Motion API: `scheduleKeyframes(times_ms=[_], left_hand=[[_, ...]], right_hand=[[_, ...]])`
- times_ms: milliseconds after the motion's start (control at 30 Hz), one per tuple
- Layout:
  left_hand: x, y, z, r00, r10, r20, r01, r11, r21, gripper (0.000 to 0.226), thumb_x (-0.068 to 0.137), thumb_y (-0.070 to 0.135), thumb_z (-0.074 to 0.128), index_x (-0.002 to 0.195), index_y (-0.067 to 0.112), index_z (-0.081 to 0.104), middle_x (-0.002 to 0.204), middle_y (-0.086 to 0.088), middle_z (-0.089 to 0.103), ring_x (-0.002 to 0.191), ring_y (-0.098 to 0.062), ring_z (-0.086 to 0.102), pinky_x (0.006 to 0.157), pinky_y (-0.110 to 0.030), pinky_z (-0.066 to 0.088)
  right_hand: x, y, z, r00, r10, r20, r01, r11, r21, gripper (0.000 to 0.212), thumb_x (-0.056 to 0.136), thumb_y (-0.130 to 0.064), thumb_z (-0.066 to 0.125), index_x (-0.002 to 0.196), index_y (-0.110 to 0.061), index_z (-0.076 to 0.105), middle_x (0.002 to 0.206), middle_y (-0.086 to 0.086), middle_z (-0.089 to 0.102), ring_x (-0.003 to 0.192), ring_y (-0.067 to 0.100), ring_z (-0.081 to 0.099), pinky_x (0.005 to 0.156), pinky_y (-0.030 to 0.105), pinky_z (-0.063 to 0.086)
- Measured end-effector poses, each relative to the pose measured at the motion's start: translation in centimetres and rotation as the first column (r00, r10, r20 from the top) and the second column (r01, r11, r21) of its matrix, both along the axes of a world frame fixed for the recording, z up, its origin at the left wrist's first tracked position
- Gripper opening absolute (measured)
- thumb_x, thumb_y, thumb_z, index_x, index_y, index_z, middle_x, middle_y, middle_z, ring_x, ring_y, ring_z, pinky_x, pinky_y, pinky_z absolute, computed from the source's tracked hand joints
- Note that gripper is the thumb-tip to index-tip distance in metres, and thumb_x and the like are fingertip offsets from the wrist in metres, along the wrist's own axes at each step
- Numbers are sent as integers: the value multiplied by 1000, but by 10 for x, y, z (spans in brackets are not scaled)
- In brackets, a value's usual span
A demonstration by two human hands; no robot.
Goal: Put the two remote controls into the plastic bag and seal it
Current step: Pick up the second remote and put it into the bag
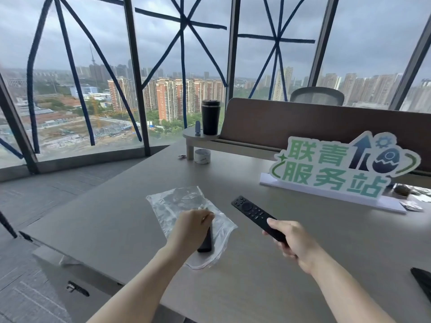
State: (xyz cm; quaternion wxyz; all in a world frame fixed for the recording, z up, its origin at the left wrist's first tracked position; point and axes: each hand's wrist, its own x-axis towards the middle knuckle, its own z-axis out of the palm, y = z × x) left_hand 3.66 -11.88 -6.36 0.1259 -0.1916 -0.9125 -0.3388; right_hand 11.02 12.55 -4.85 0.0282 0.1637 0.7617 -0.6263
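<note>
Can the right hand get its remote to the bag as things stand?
Probably yes. The right hand holds the long remote just right of the plastic bag, with bare table between. But the left hand, gripping the other remote, covers the bag's near end.

Grey table [245, 271]. Green-lettered sign [335, 170] standing at right. Roll of tape [202, 156] beneath a small round shelf [190, 135] carrying a black tumbler [210, 117]. Chair back [316, 96] behind a brown divider [303, 127].

Bare table [233, 276] between both forearms; sign [338, 169] beyond, right.
</note>
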Motion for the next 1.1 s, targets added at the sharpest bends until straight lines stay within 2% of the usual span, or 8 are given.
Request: scheduleKeyframes(times_ms=[233, 400, 500, 633, 767, 867, 967, 1100], left_hand=[[13, 77, 34, 997, -60, -47, 59, 998, -30, 46, 91, 25, 46, 48, 15, 32, 45, 1, 36, 52, -24, 38, 54, -31, 29], [34, 102, 49, 991, -99, -93, 96, 995, -30, 38, 90, 28, 48, 57, 10, 48, 60, -12, 61, 61, -30, 55, 56, -32, 36], [42, 107, 52, 987, -110, -116, 106, 994, -35, 38, 90, 29, 49, 60, 7, 52, 68, -16, 67, 66, -32, 59, 60, -36, 45], [50, 100, 50, 990, -114, -81, 113, 993, -13, 39, 88, 31, 49, 62, 3, 58, 64, -13, 67, 64, -30, 60, 62, -38, 50], [61, 98, 38, 990, -117, -84, 116, 993, -16, 45, 90, 29, 50, 49, 14, 40, 45, -1, 44, 61, -31, 52, 58, -37, 40], [66, 109, 26, 987, -142, -77, 138, 989, -52, 44, 92, 31, 48, 52, 12, 45, 45, 1, 41, 57, -26, 48, 56, -34, 31], [73, 125, 16, 981, -177, -82, 170, 982, -87, 46, 92, 29, 47, 48, 17, 40, 46, -1, 41, 56, -27, 48, 57, -35, 35], [80, 144, 15, 976, -200, -82, 199, 980, -21, 48, 90, 31, 48, 49, 12, 30, 44, -7, 37, 51, -24, 35, 56, -37, 35]], right_hand=[[97, 34, 45, 988, 116, 102, -121, 992, 38, 35, 73, -43, 57, 65, -10, 64, 47, -6, 24, 42, 13, 15, 42, 24, 12], [86, 5, 31, 981, 142, 135, -142, 990, -12, 40, 91, -44, 55, 66, -14, 65, 48, -5, 22, 42, 12, 14, 45, 26, 9], [68, -23, 16, 990, 122, 63, -116, 989, -96, 50, 92, -47, 58, 50, -20, 60, 49, -1, 39, 36, 10, 19, 41, 22, 11], [62, -26, 2, 993, -98, -72, 91, 991, -97, 29, 95, -21, 57, 68, -11, 65, 63, 6, 61, 26, 2, 36, 31, 15, 26], [88, 27, -5, 925, -335, -179, 365, 914, 179, 25, 86, -13, 59, 66, -16, 74, 47, -5, 60, 45, 8, 50, 48, 26, 38], [115, 85, -9, 873, -451, -184, 485, 767, 420, 17, 88, -23, 57, 77, -25, 70, 79, -5, 73, 75, 19, 64, 70, 31, 49], [145, 142, -18, 821, -561, -101, 460, 547, 699, 35, 89, -37, 52, 119, -23, 64, 122, 8, 60, 104, 32, 63, 85, 38, 50], [177, 179, -25, 736, -676, 18, 350, 403, 846, 48, 90, -51, 47, 118, -14, 57, 119, 11, 53, 104, 34, 64, 84, 40, 50]])
